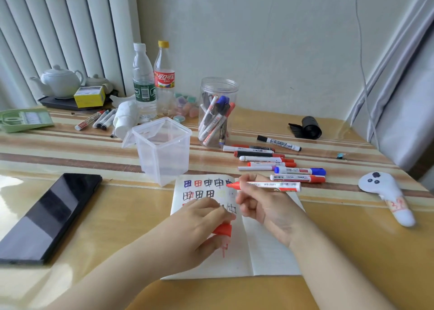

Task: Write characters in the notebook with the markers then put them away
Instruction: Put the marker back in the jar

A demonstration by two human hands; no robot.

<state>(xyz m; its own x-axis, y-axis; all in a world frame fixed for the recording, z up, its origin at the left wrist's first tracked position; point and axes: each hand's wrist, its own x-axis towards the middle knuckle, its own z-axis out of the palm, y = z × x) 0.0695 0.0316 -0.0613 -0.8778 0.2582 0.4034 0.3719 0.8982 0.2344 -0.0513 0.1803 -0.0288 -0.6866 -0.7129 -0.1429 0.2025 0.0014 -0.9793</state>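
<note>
An open white notebook (265, 251) lies on the table in front of me, with rows of blue, red and black characters along its top. My right hand (260, 206) holds an uncapped red marker (270, 185) level above the page, tip pointing left. My left hand (199, 225) rests on the page and grips the marker's red cap (223, 230). Several loose markers (277, 162) lie in a row just beyond the notebook. A clear round jar (217, 112) behind them holds several more markers.
An empty clear square tub (164, 149) with its lid open stands left of the notebook's top. A black phone (47, 215) lies at the left. Two bottles (152, 81), a teapot (60, 81) and more markers (98, 119) sit at the back. A white controller-shaped object (387, 194) lies right.
</note>
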